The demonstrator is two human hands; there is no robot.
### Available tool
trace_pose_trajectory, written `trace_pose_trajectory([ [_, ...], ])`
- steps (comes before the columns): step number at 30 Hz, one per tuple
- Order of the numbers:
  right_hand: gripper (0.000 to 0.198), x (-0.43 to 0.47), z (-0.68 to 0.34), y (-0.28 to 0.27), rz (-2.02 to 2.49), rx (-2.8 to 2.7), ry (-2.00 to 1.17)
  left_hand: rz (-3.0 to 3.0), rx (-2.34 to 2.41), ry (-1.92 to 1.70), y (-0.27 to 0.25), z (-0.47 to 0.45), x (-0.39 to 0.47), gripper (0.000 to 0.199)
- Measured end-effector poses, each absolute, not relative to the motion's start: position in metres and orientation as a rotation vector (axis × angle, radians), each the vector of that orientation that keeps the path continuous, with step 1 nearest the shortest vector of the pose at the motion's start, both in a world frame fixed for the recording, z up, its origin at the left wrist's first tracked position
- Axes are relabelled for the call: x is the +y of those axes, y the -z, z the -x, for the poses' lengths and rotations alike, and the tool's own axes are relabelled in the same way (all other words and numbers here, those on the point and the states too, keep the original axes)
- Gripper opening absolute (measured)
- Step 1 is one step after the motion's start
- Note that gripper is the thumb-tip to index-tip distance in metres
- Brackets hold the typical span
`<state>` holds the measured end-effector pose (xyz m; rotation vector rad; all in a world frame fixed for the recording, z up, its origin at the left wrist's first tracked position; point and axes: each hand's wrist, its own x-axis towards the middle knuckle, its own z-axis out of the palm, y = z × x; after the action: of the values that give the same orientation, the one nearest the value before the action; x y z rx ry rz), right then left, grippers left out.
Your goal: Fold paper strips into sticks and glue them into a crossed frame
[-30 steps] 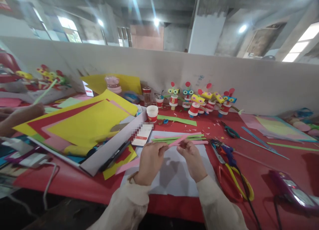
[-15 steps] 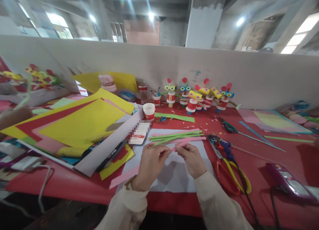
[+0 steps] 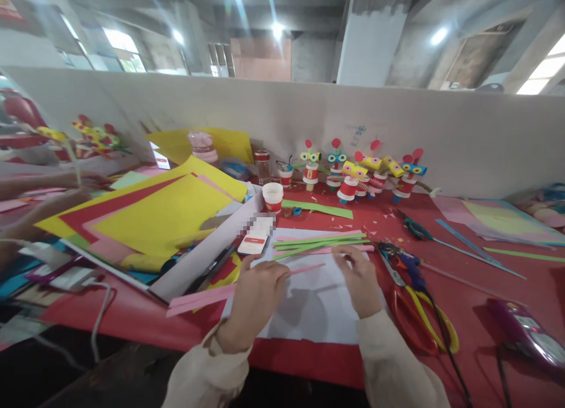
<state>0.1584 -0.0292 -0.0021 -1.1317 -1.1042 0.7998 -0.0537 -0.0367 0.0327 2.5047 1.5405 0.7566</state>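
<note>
My left hand (image 3: 260, 293) is closed round pink paper strips (image 3: 200, 301); their long ends stick out to the left past my wrist. A thin pink end (image 3: 309, 269) pokes out from its fingertips to the right. Just beyond that end, my right hand (image 3: 358, 278) hovers with curled fingers a little apart and nothing visible in them. Below both hands lies a white sheet (image 3: 304, 314). Green paper strips (image 3: 318, 241) and more pink strips rest across the sheet's far edge, close to my right fingertips.
Scissors (image 3: 419, 319) and a glue gun (image 3: 410, 269) lie to the right, with a purple device (image 3: 523, 331) beyond. Leftward stands a box wall (image 3: 207, 249) beside coloured paper (image 3: 168, 208). A phone (image 3: 256, 236), paper cup (image 3: 272, 197) and paper-cup figures (image 3: 348, 187) are farther back. Another person's arms (image 3: 48, 205) show far left.
My right hand has let go of the pink strip and moved right, away from my left hand. The strips in my left hand have swung further left. The view has shifted slightly.
</note>
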Motion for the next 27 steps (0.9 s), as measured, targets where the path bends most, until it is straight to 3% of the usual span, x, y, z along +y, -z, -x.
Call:
trace_pose_trajectory([
  [4, 0.009, -0.038, -0.133, 0.003, 1.141, -1.871, -0.308, -2.759, 1.478, -0.669, -0.027, 0.041, -0.041, 0.024],
  [11, 0.011, -0.044, -0.132, 0.008, 1.136, -2.156, 0.134, -2.911, 1.406, -0.808, -0.010, 0.035, -0.047, 0.024],
  [22, 0.017, -0.072, -0.189, 0.002, 1.364, -1.952, 0.304, -2.935, 1.508, -0.807, -0.019, 0.064, -0.051, 0.024],
  [27, 0.013, -0.095, -0.158, -0.014, 1.389, -2.101, 0.018, -3.146, 1.044, -0.544, -0.040, 0.046, -0.055, 0.015],
])
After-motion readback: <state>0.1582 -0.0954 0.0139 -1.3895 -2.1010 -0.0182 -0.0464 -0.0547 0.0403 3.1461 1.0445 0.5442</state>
